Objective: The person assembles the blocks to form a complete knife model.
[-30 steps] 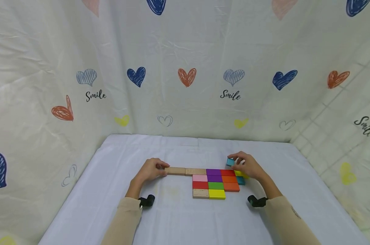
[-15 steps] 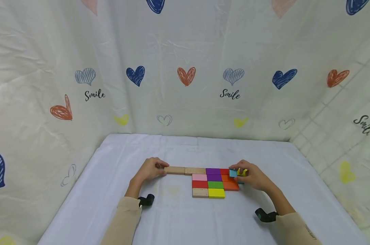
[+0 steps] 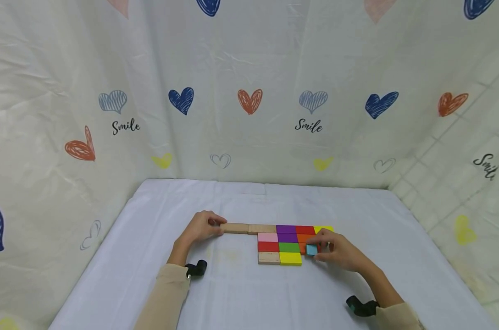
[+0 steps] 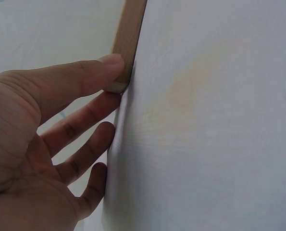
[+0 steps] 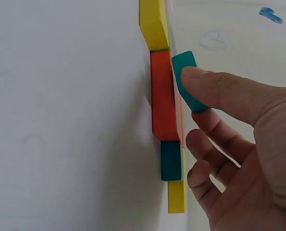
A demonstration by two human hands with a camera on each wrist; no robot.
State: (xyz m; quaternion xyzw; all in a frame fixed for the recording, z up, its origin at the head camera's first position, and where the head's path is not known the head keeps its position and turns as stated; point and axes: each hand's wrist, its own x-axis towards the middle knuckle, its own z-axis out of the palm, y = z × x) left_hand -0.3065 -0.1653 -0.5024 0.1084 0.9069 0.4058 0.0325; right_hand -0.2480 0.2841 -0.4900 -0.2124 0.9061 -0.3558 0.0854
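My left hand (image 3: 202,226) pinches the outer end of a plain wooden block (image 3: 235,228) between thumb and fingers; in the left wrist view the thumb lies across that wooden block (image 4: 126,45). A second wooden block (image 3: 263,228) continues the row to the right. My right hand (image 3: 339,250) pinches a small teal block (image 3: 311,250), held over the right side of the flat block layout, above an orange block (image 5: 163,96). Another teal block (image 5: 171,161) lies in the layout beside a yellow block (image 5: 176,197). In the head view the right hand hides part of that corner.
Purple (image 3: 286,229), red (image 3: 305,229), pink (image 3: 268,237), green (image 3: 289,247) and yellow (image 3: 290,259) blocks lie edge to edge on the white tablecloth (image 3: 233,298). Behind the table hangs a curtain (image 3: 274,137) printed with hearts.
My right hand has brought the teal block from behind the layout toward me, over its near right part. The left hand stays at the wooden block's end.
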